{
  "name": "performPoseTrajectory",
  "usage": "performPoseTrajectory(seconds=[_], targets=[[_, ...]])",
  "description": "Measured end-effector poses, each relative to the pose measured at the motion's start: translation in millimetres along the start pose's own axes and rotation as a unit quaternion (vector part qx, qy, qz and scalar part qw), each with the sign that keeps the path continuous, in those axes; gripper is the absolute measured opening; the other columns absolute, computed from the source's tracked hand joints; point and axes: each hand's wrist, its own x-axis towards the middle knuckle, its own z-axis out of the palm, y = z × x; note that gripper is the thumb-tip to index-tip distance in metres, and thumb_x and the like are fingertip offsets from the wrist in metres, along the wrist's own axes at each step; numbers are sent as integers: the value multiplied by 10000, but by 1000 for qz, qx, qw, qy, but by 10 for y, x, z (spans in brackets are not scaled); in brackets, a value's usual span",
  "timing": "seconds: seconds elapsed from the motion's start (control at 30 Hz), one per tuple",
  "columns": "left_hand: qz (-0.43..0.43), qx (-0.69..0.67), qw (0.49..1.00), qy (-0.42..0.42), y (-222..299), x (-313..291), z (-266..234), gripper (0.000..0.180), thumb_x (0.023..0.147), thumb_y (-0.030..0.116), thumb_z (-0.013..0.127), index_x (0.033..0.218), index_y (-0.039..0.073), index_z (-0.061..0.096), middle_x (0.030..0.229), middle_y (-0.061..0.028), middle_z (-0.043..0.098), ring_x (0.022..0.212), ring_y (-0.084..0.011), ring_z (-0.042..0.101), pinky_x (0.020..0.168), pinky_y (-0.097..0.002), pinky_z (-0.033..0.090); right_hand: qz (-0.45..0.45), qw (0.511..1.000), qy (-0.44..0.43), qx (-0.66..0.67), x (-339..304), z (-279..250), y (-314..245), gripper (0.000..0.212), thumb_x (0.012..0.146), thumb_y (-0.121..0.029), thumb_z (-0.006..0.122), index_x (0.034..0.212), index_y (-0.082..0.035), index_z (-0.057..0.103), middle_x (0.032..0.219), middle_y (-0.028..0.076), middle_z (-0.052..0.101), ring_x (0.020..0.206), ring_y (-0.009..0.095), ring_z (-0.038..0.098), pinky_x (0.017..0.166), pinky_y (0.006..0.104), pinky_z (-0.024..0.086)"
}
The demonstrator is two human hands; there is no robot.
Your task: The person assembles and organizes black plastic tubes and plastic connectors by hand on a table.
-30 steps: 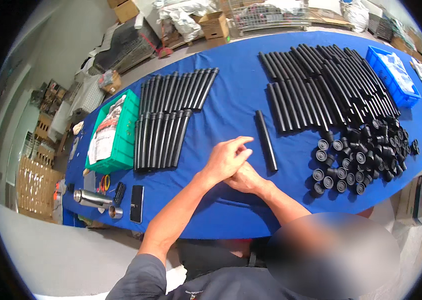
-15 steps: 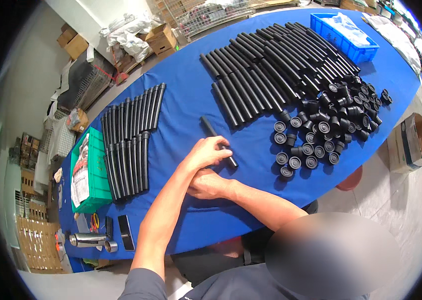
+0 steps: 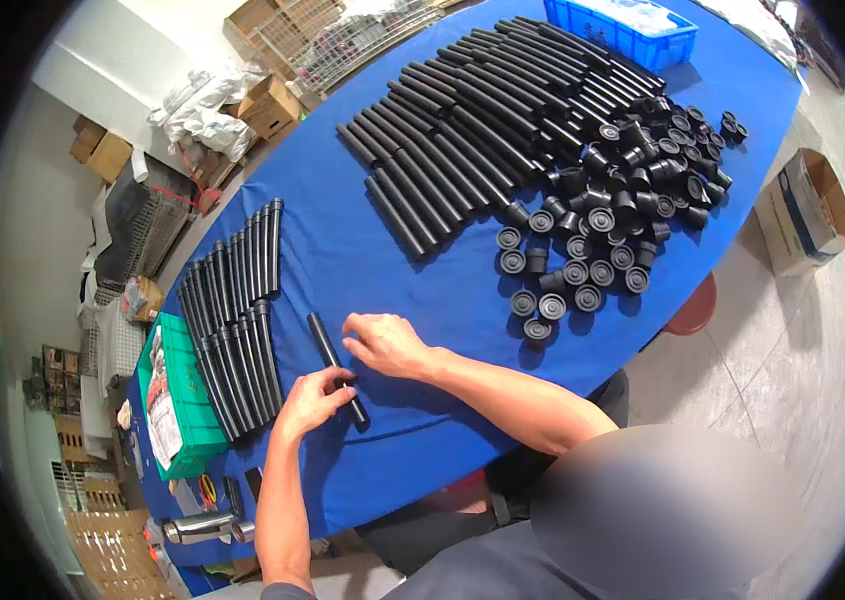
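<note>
My left hand is closed around a black tube that lies slantwise just above or on the blue cloth; whether it touches the cloth I cannot tell. Beyond the fingers, both ends of the tube stick out. Just right of the tube's upper part is my right hand, its fingers loosely bent and apart, with no object visible in them; the thumb is hidden. To the left lie two rows of black tubes with wider ends. A heap of round black caps is spread to the right.
Many plain black tubes are stacked at the far middle of the blue-covered table. A blue crate stands behind them. A green crate, scissors and a metal flask are at the left. A carton stands on the floor at right.
My left hand has moved left and nearer with the black tube. My right hand has come out from under the left forearm and now lies right of it. The view has shifted.
</note>
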Motion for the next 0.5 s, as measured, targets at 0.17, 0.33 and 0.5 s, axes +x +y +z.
performPoseTrajectory(seconds=[0.17, 0.33, 0.5], targets=[[128, -60, 985, 96, 606, 101, -163, 242, 890, 171, 682, 1032, -20, 727, 759, -6, 660, 605, -40, 528, 502, -208, 402, 42, 994, -80, -61, 38, -12, 65, 163, 914, -153, 550, 1020, -30, 567, 893, 180, 677, 864, 406, 659, 749, 501, 520], [399, -41, 898, 181, 1704, 433, 472, 299, 791, 52, 731, 1088, 79, 718, 993, -102, 699, 897, -209, 686, 781, -295, 544, -27, 996, -73, -53, 36, 308, 151, 203, 923, -219, 601, 1026, -50, 560, 851, 157, 658, 815, 341, 668, 704, 470, 522], [465, 111, 865, 151, 2164, 955, 972, 379, 809, 71, 686, 1183, 115, 644, 1250, -67, 628, 1050, -300, 651, 872, -405, 550, 16, 993, -76, -87, -25, 38, 86, 173, 900, -207, 617, 999, -78, 557, 854, 118, 665, 814, 353, 664, 658, 492, 526]])
